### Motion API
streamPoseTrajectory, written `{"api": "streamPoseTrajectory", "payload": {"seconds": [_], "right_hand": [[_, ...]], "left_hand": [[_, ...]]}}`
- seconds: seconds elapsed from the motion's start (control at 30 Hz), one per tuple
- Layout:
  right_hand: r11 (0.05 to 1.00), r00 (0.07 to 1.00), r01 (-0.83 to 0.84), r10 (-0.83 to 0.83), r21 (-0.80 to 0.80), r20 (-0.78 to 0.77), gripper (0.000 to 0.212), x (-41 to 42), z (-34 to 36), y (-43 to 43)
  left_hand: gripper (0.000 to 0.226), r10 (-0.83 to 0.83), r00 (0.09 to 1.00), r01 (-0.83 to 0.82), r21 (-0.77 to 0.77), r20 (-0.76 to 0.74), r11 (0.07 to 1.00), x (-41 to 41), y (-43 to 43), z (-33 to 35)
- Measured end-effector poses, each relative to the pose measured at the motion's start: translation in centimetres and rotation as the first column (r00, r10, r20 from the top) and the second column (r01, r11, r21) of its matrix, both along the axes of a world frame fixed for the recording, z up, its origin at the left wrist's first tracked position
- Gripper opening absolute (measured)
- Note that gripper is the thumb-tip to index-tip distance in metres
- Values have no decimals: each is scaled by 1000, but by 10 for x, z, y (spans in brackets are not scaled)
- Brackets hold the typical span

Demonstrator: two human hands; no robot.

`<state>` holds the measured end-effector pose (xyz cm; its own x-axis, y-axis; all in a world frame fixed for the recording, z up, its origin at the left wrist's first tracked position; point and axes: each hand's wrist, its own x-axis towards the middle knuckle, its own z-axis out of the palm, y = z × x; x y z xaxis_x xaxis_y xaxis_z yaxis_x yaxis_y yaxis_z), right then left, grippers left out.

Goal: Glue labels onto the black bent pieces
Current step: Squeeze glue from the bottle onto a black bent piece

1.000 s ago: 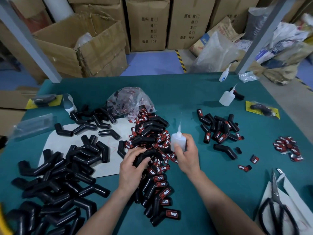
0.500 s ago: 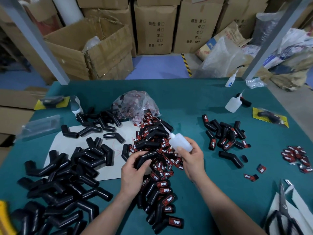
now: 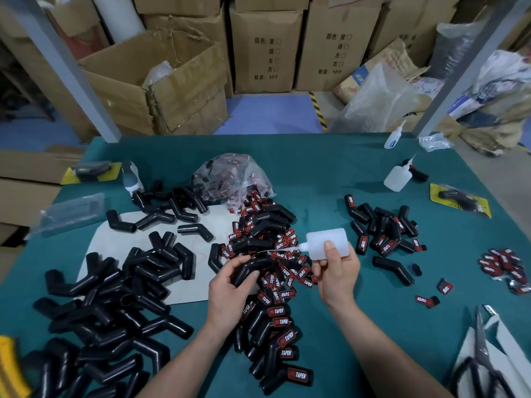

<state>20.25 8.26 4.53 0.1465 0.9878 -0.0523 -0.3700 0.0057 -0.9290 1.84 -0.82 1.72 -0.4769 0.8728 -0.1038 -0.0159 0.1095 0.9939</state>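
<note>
Over label pile, left hand [image 3: 230, 285] gripping black bent piece [image 3: 250, 268]; right hand [image 3: 339, 271] holding glue bottle [image 3: 327, 243], nozzle touching it

The bent pieces [image 3: 115, 297] are smooth black plastic or rubber with a soft sheen. The bottle [image 3: 327, 242] is cloudy, translucent plastic. The table [image 3: 316, 173] has a matt teal cover. The bag [image 3: 230, 173] is clear crinkled film; boxes [image 3: 267, 50], brown cardboard.

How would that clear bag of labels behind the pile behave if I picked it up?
The clear bag looks thin and crumpled, so it would probably sag and flop. Its mouth seems open toward the labels spilled beside it, so more may fall out. Small labels suggest it's light.
</note>
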Motion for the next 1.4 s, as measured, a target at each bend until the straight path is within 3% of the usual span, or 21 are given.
{"api": "streamPoseTrajectory", "payload": {"seconds": [0.23, 0.47, 0.8, 1.4], "right_hand": [[985, 967, 102, -131, 140, 221, 33, 3, -3, -7], [947, 848, 110, -249, 303, 468, 23, 5, 1, -13], [922, 803, 96, -295, 376, 518, 19, 2, 3, -12], [921, 774, 102, -311, 376, 551, 24, 0, 5, -13]], "left_hand": [[52, -13, 1000, 13, 47, 4, 999, 1, 0, 3], [54, -47, 999, 47, 49, 10, 998, 1, -1, 1], [46, -67, 998, 66, 30, 18, 997, -2, 0, -12], [51, -73, 997, 73, 11, -11, 997, -2, -2, -11]]}}
